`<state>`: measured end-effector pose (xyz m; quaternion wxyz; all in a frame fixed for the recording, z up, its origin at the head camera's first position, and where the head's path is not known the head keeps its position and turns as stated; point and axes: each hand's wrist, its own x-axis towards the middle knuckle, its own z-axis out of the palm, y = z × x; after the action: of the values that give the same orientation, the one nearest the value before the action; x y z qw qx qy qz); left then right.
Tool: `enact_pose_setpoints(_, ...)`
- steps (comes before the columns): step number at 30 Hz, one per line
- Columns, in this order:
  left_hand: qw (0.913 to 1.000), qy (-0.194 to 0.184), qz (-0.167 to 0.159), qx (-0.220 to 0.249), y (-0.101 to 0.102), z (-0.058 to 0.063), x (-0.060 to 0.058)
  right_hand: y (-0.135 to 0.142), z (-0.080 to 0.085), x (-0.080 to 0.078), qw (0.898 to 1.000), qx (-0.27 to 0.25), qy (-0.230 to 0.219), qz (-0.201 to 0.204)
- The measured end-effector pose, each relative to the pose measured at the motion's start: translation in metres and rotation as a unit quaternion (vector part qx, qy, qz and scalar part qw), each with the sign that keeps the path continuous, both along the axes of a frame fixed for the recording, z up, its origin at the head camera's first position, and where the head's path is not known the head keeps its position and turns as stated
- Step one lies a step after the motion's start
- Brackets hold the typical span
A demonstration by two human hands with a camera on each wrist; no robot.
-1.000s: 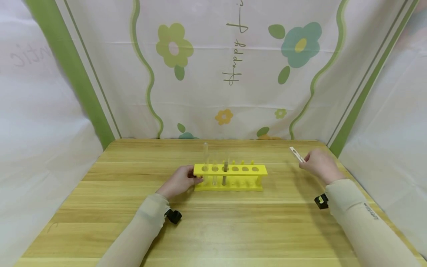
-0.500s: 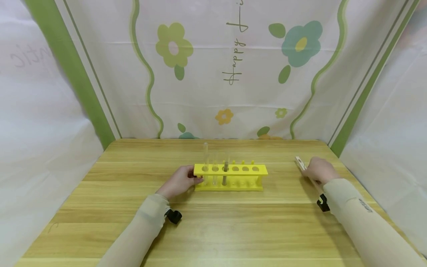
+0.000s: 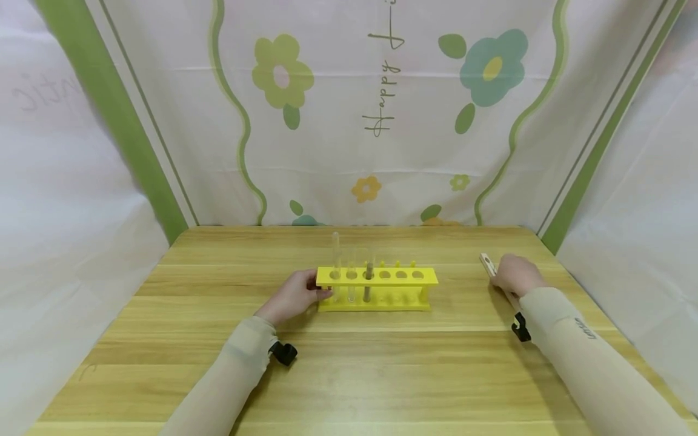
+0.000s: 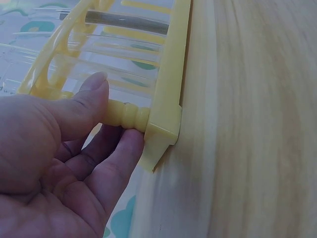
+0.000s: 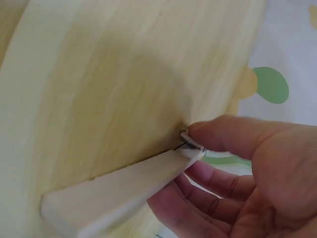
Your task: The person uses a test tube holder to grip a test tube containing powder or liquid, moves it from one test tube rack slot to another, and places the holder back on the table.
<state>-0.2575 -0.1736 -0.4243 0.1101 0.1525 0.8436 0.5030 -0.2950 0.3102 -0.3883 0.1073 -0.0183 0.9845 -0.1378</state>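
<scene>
A yellow test tube rack (image 3: 377, 307) stands on the wooden table, seen in the head view. My left hand (image 3: 292, 298) holds its left end; in the left wrist view, the thumb and fingers grip the knobbed end post (image 4: 130, 116). Three clear glass test tubes stand in the rack's left holes, the leftmost test tube (image 3: 335, 249) reaching highest. A dark, grey-brown content (image 4: 126, 22) shows inside the third tube. Off to the right, my right hand (image 3: 519, 275) pinches a pale wooden test tube holder (image 5: 124, 183) between thumb and fingers, its long end low against the table.
Holes on the right of the rack hold no tubes, and short yellow pegs (image 3: 397, 264) rise behind them. A flower-printed white cloth (image 3: 338, 151) hangs behind the table (image 3: 349, 375) and along both sides. Each wrist wears a black camera mount (image 3: 283, 353).
My right hand has come down toward the table with the wooden test tube holder, whose rear end now shows below the hand. The left hand and the rack have stayed put.
</scene>
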Motion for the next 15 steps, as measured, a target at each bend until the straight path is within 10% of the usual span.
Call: enact_pose_setpoints(15,0.9999,0.008,0.011,-0.01,0.001,0.0006,0.0006,-0.0045,-0.0012,0.0014,0.999,0.026,0.021,0.002)
